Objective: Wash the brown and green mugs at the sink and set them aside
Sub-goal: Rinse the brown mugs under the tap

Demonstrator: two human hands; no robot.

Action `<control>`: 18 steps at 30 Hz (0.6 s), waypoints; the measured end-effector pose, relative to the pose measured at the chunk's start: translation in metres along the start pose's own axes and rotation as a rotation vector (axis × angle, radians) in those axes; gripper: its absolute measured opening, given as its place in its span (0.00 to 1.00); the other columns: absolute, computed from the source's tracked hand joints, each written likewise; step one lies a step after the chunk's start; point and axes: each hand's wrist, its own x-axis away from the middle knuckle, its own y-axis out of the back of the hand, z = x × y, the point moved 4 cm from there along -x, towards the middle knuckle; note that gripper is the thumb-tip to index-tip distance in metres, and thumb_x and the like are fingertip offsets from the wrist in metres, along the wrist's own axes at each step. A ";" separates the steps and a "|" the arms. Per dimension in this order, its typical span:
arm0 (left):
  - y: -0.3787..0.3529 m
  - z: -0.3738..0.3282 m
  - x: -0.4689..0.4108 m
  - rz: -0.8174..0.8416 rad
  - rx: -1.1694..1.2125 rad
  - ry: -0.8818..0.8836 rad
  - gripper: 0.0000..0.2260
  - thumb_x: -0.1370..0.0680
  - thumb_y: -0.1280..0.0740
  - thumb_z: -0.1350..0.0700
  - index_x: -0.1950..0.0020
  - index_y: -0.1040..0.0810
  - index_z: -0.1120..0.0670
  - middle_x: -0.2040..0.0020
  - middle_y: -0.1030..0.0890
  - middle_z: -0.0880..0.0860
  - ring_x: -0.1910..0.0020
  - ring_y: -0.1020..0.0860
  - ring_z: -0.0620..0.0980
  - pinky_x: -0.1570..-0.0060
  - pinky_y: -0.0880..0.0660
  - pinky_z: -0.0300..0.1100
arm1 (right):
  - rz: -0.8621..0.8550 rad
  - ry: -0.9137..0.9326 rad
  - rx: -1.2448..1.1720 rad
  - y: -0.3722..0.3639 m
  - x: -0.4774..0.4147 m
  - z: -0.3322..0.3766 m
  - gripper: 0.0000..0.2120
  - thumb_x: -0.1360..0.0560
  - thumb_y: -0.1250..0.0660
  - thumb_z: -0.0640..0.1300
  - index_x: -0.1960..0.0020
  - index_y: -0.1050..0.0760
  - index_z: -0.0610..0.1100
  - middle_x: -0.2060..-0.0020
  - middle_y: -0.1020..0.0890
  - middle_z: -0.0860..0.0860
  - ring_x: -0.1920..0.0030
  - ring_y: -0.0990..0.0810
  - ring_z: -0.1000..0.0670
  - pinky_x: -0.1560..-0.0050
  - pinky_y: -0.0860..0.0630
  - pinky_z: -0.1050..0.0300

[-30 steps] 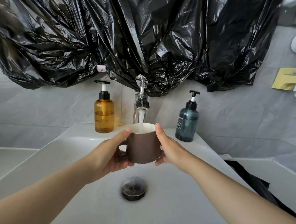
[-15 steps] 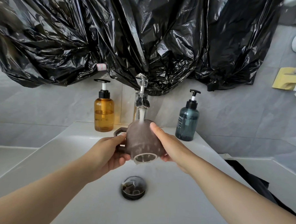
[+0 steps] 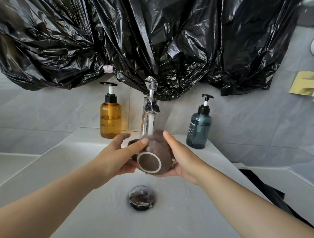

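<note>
fingers (image 3: 121, 138) grip brown mug (image 3: 158, 147) over white sink (image 3: 65, 157), grey tiles (image 3: 250, 124) behind

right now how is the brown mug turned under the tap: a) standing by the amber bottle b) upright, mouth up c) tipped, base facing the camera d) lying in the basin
c: the brown mug shows its pale-ringed base to the camera, held by the left hand and right hand under the faucet stream.

Brown mug (image 3: 159, 145), speckled, cream ring on base. Faucet (image 3: 149, 112) chrome. Left of faucet: amber bottle (image 3: 110, 120), black pump. Right: dark teal bottle (image 3: 199, 131), black pump. Above: glossy black plastic (image 3: 150, 39). Sink (image 3: 65, 157) white, wall (image 3: 45, 108) grey marbled.
</note>
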 end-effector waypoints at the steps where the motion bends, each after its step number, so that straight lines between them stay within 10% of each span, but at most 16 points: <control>1: 0.001 0.000 0.000 0.002 -0.018 -0.012 0.27 0.29 0.28 0.42 0.33 0.29 0.47 0.60 0.16 0.55 0.64 0.21 0.50 0.62 0.21 0.40 | -0.006 0.010 -0.022 0.000 0.000 0.000 0.22 0.20 0.44 0.61 0.40 0.24 0.46 0.47 0.18 0.43 0.49 0.16 0.42 0.52 0.18 0.41; 18: 0.003 0.006 0.003 -0.023 0.069 0.170 0.25 0.22 0.42 0.34 0.46 0.24 0.56 0.64 0.21 0.59 0.67 0.24 0.52 0.61 0.22 0.44 | 0.096 0.264 0.268 0.008 0.003 0.019 0.10 0.18 0.41 0.50 0.43 0.22 0.51 0.54 0.16 0.51 0.55 0.17 0.56 0.46 0.19 0.56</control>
